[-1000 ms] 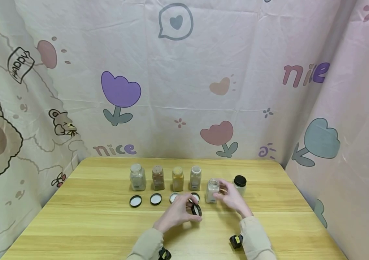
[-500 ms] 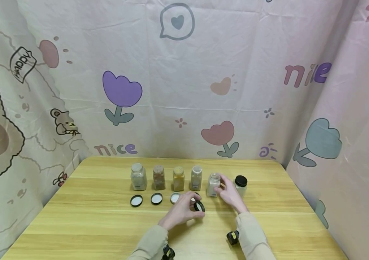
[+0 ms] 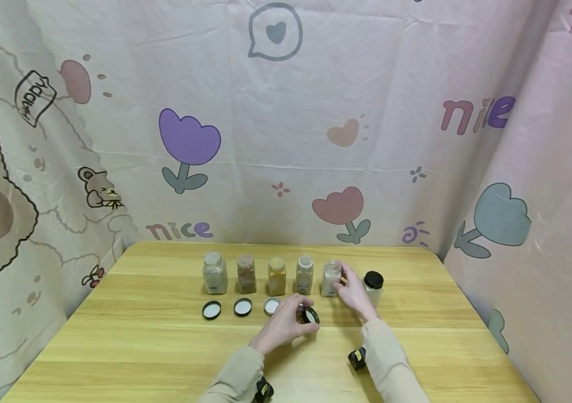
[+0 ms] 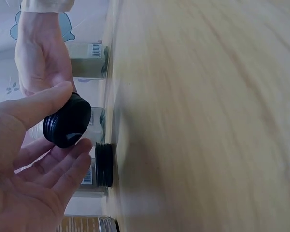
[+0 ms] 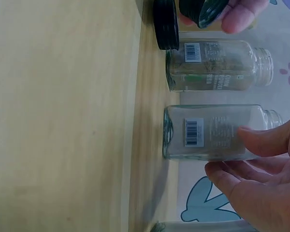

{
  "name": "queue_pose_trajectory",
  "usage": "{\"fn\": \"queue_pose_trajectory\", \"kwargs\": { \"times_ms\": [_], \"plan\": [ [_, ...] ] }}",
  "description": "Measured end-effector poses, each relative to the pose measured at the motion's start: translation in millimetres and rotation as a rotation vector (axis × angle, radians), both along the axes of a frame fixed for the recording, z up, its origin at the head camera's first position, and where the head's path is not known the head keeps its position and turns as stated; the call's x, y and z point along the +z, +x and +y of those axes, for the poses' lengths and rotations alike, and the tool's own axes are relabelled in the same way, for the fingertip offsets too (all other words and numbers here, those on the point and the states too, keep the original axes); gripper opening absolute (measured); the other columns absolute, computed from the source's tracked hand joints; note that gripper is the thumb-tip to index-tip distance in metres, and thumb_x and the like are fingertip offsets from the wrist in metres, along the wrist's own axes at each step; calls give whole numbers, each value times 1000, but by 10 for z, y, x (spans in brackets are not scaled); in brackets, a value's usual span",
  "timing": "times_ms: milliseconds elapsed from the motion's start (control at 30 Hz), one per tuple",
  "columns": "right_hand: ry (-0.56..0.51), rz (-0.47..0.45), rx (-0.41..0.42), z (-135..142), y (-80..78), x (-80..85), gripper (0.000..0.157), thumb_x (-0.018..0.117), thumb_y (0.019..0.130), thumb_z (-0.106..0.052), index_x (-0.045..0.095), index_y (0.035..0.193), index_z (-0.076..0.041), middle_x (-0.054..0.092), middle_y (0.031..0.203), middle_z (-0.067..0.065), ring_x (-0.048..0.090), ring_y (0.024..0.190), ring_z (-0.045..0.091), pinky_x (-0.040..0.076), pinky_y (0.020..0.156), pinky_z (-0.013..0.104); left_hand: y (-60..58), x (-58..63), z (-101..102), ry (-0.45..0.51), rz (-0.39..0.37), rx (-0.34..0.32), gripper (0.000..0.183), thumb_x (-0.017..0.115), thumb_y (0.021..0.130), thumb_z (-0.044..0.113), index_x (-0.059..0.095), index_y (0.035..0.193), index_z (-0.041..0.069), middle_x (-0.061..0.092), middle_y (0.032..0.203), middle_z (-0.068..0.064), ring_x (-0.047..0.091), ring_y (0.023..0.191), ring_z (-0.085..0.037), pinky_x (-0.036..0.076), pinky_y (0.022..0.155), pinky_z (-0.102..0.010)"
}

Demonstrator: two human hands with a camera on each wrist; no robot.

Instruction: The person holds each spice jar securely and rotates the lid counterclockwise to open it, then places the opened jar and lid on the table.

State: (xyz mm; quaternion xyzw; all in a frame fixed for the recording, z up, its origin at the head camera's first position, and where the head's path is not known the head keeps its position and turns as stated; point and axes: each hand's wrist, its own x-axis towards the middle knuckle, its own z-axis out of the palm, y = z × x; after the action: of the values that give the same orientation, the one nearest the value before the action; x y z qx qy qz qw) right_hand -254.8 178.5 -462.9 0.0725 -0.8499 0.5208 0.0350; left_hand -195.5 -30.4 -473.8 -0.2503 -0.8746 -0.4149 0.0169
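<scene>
My left hand (image 3: 283, 326) pinches a black screw lid (image 3: 310, 315) between thumb and fingers, tilted so its pale inner face shows in the head view. In the left wrist view this lid (image 4: 70, 122) is seen from its black outer side. My right hand (image 3: 354, 293) grips a lidless square glass jar (image 3: 331, 280) of pale powder by its right side, thumb near the shoulder. The jar stands upright at the right end of a row, its base right at the tabletop. The right wrist view shows a barcode label (image 5: 194, 132) on it.
To its left stand lidless jars of whitish (image 3: 214, 275), reddish-brown (image 3: 246, 276), yellow (image 3: 277, 279) and greyish (image 3: 304, 276) contents. Upturned black lids (image 3: 211, 310) lie before them, one partly behind my left hand. A black-capped jar (image 3: 373, 286) stands to the right. A printed curtain (image 3: 266, 140) hangs behind.
My right hand has moved the jar away from me, back into line with the others. My left hand, still holding the lid, has shifted slightly right and away.
</scene>
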Motion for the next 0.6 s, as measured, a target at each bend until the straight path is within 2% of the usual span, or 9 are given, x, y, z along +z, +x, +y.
{"fn": "queue_pose_trajectory", "kwargs": {
  "times_ms": [200,367,467,600],
  "plan": [
    [-34,14,5,-1,35,30,65,48,93,14,24,153,12,28,159,34,28,149,48,30,123,56,-22,17,37,-8,20,25,51,83,82,26,64,121,0,70,120,-14,67,109,-29,58,98,-41],
    [-65,56,-7,21,134,74,62,43,95,13,21,154,12,24,161,33,24,151,47,26,125,53,-61,41,69,-36,-4,32,53,84,81,27,63,123,1,70,125,-15,66,115,-31,56,101,-47],
    [-74,66,-21,34,208,100,62,43,97,11,22,155,9,24,162,32,26,150,46,26,125,52,-90,54,101,-59,2,40,53,84,81,28,64,123,2,71,125,-14,67,115,-30,56,100,-46],
    [-96,100,-32,53,296,113,60,44,98,10,23,154,10,25,160,33,30,147,48,29,123,53,-129,48,171,-111,52,46,51,85,80,29,65,120,3,73,120,-12,70,105,-27,59,93,-37]
  ]
}}
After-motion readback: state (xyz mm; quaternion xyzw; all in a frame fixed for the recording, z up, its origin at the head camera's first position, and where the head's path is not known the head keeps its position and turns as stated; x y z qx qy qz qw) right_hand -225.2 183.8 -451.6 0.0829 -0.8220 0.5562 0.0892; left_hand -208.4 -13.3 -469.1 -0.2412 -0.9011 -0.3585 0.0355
